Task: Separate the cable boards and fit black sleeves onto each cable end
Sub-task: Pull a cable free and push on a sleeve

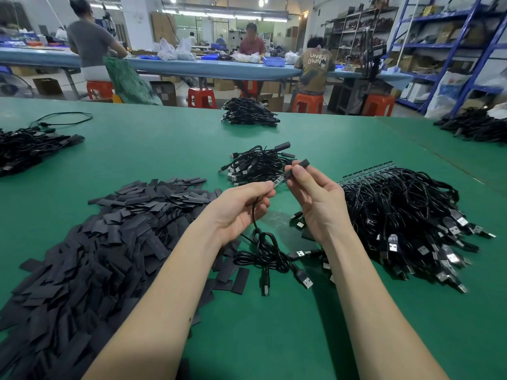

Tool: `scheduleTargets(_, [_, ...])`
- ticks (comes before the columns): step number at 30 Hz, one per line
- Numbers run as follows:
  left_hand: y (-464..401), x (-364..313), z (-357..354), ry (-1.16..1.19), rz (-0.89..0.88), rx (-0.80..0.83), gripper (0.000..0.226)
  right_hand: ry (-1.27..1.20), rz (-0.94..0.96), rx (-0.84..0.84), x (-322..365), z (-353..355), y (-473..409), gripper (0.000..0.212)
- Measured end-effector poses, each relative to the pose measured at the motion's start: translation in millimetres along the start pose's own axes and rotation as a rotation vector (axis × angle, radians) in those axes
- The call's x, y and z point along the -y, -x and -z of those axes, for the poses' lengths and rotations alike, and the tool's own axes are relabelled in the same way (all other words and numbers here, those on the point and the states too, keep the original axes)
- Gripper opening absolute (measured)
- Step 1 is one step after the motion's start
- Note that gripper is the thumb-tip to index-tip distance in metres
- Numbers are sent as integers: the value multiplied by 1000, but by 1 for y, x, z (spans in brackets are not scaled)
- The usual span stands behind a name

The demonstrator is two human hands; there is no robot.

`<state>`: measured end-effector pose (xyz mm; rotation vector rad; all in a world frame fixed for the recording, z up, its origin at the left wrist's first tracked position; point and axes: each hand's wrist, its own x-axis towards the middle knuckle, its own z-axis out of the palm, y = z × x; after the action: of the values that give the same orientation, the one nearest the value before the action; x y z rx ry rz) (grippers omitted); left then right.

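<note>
left hand: pinching the cable near its little board
right hand: pinching a black sleeve

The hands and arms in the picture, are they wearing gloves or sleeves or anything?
No. The left hand and right hand are bare, with no gloves, rings or watch. Both forearms are bare too, with no sleeves showing as far as the picture reaches. The left forearm has a tiny dark spot.
</note>
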<state>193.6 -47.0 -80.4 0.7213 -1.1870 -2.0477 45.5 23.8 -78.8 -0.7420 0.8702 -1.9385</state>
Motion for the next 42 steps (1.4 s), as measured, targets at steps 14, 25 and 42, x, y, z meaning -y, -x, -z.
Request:
scheduleTargets(14, [2,-2,7,-118,-25,59,17,36,-59,35,0,4,0,13])
scheduleTargets(25, [5,-4,8,-113,-27,109,6,59,-114,160,6,8,3,17])
scheduleTargets(42, [7,-5,12,-212,-74,130,11,177,-101,208,12,8,6,23])
